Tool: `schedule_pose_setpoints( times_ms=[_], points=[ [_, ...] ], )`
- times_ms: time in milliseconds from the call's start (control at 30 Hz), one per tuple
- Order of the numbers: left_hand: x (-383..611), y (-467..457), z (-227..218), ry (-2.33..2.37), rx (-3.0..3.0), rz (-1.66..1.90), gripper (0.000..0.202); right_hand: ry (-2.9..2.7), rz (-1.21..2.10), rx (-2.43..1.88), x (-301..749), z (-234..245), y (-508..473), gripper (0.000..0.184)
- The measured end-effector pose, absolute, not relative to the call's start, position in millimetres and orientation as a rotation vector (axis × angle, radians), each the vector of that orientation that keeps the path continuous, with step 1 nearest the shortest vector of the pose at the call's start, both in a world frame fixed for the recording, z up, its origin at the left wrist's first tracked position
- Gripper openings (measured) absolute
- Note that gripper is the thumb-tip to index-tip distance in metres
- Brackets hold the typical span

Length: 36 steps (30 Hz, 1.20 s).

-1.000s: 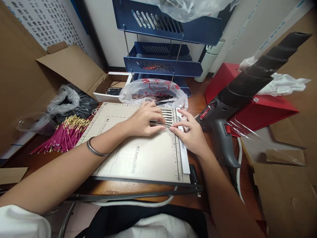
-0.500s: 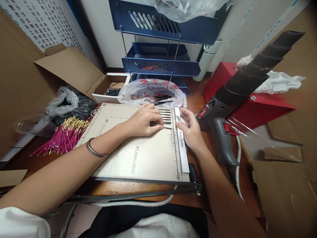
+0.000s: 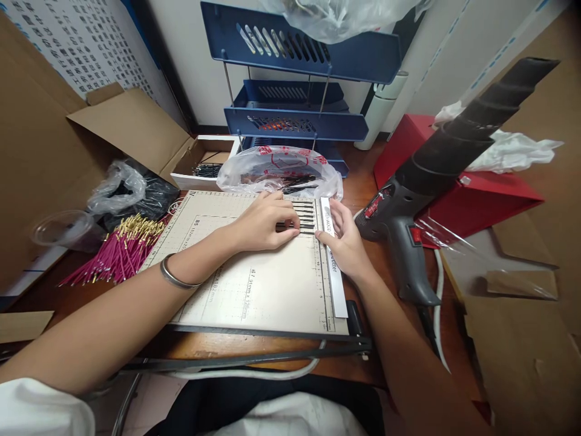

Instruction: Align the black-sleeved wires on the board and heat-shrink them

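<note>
On the paper cutter (image 3: 254, 284), near its far right corner, a row of thin black tubes (image 3: 305, 217) lies side by side, their right ends against the white ruler strip (image 3: 334, 278). The left hand (image 3: 263, 223) lies palm down over the left part of this row, fingers (image 3: 285, 225) bent and pressed on the tubes, so how many tubes are under the hand cannot be counted. A metal bangle (image 3: 175, 277) sits on the left wrist. The right hand (image 3: 347, 242) rests on the ruler strip with fingers close together and slightly curled, fingertips (image 3: 323, 236) touching the right ends of the tubes; it covers part of the printed word on the strip, and only the last letters can be read. Whether either hand really pinches one tube cannot be told.

Behind the paper cutter a clear plastic bag (image 3: 279, 169) with red print holds more black pieces, blurred by the film. Left of the paper cutter lies a bundle of magenta wires with gold tips (image 3: 115, 251), and beyond it a black plastic bag (image 3: 136, 191) with unseen contents, and a small open box (image 3: 204, 160). Right of the paper cutter a heat gun (image 3: 422, 200) stands on the tabletop (image 3: 358, 181), its nozzle end going out of focus, before a red box (image 3: 476, 188). Blue letter trays (image 3: 295, 115) stand behind, the top one cut off by the frame. The cutter's blade arm (image 3: 245, 357) lies along the near edge.
</note>
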<state>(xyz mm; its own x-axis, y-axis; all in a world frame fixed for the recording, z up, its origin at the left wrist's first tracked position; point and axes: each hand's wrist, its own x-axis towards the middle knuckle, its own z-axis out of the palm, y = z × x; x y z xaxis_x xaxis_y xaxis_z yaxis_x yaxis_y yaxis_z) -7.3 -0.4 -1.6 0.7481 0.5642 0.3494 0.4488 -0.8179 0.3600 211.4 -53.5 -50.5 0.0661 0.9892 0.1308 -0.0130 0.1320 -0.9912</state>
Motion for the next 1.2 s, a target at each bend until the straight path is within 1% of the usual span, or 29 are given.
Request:
schedule_pose_setpoints(
  times_ms=[433,733,1200],
  points=[
    [-1.4,-1.7,-3.1,0.787,2.636,0.655,0.019,-1.202,1.069,-1.137,209.1,-48.7,-53.4,0.086],
    [-0.3,-1.4,-4.2,0.782,2.648,0.656,0.018,-1.209,1.066,-1.133,209.3,-53.3,-53.1,0.082],
    [1.9,0.9,-4.0,0.812,2.639,0.66,0.019,-1.226,1.072,-1.137,210.9,-55.0,-52.6,0.081]
  ],
)
